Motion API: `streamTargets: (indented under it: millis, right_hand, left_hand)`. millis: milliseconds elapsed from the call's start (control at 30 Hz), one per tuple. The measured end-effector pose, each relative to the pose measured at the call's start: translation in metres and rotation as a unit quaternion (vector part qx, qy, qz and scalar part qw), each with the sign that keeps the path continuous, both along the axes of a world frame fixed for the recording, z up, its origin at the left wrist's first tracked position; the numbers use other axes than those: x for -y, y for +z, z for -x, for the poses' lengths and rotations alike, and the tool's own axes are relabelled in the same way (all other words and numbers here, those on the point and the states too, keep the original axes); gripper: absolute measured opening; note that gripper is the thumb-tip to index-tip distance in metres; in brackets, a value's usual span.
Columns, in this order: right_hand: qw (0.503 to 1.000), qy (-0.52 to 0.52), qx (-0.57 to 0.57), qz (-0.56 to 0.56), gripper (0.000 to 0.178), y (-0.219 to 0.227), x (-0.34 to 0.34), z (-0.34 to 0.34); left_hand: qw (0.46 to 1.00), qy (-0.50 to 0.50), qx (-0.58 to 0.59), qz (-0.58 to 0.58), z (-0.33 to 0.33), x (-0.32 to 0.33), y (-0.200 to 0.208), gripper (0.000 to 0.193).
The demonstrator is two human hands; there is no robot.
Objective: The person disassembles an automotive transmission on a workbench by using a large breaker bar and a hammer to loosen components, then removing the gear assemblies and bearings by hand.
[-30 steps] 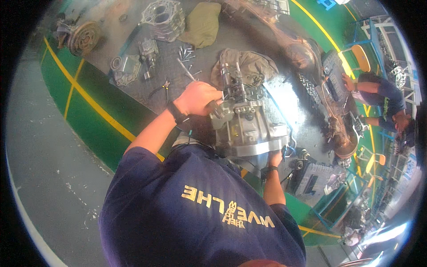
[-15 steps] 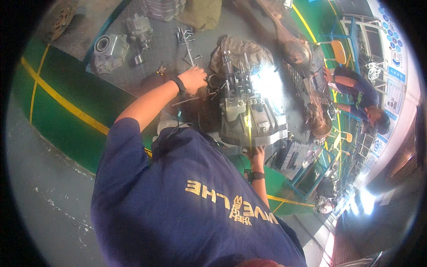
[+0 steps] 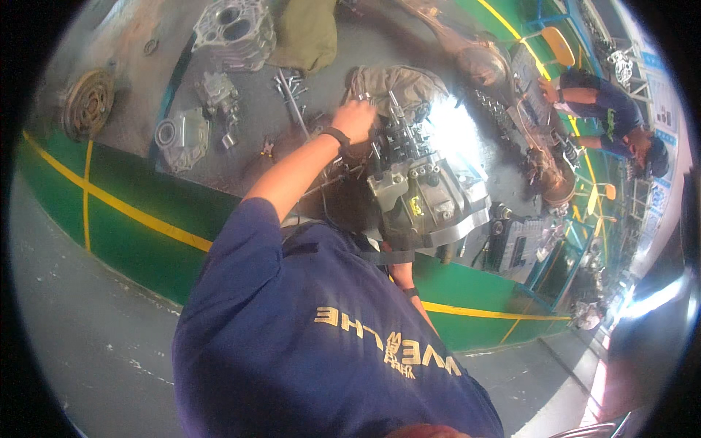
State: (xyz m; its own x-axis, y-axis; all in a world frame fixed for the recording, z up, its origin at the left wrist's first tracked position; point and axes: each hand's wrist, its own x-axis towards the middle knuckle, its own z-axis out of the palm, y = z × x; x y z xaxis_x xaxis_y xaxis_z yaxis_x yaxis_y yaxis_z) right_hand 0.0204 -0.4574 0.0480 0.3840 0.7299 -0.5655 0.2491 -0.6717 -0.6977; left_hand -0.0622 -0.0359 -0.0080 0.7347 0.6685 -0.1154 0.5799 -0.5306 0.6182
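A gearbox (image 3: 431, 201) with a grey metal housing stands in front of me, its wide flange toward my body. A cluster of gears and shafts (image 3: 405, 128) rises from its far side. My left hand (image 3: 354, 120) is closed around the leftmost gear shaft (image 3: 364, 96), whose end shows just past my fingers. My right hand (image 3: 400, 269) is low at the near edge of the housing, mostly hidden under the flange; its fingers do not show.
On the bench lie a folded brown cloth (image 3: 398, 77), a long metal bar (image 3: 293, 106), several bolts, pliers (image 3: 267, 147) and cast housings (image 3: 234, 33). A rusty axle (image 3: 548, 171) runs along the right. Another person (image 3: 613, 117) works beyond it. A grey case (image 3: 515, 244) sits right of the gearbox.
My left hand has moved right, from beside a ring-shaped part to the gear shaft. My right hand has slipped further out of sight under the housing. The view has shifted.
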Motion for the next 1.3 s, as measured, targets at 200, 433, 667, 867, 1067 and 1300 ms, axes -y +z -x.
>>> streamTargets:
  millis: [200,433,667,867,1067,1300]
  right_hand:
    - [0.964,-0.054,0.194,-0.175,0.027,0.026,-0.040,0.027]
    - [0.981,-0.075,0.130,-0.127,0.019,0.035,-0.024,-0.024]
    - [0.972,-0.088,0.204,-0.074,0.017,0.080,-0.034,-0.067]
    - [0.948,-0.282,0.100,-0.108,0.039,0.171,-0.119,-0.149]
    - [0.830,-0.520,-0.114,-0.164,0.041,0.199,-0.137,-0.159]
    - [0.842,-0.503,-0.160,-0.115,0.035,0.152,-0.122,-0.161]
  left_hand:
    - [0.905,-0.242,-0.126,-0.326,-0.041,-0.014,-0.057,0.027]
    - [0.878,-0.327,-0.251,-0.246,-0.077,-0.036,-0.044,0.029]
    - [0.908,-0.326,-0.227,-0.134,-0.068,-0.028,-0.044,0.024]
    - [0.941,-0.311,-0.076,-0.109,-0.053,-0.026,0.004,0.022]
    - [0.924,-0.369,-0.033,-0.096,-0.066,-0.061,0.065,0.017]
    - [0.933,-0.346,-0.017,-0.100,-0.068,-0.072,0.033,0.010]
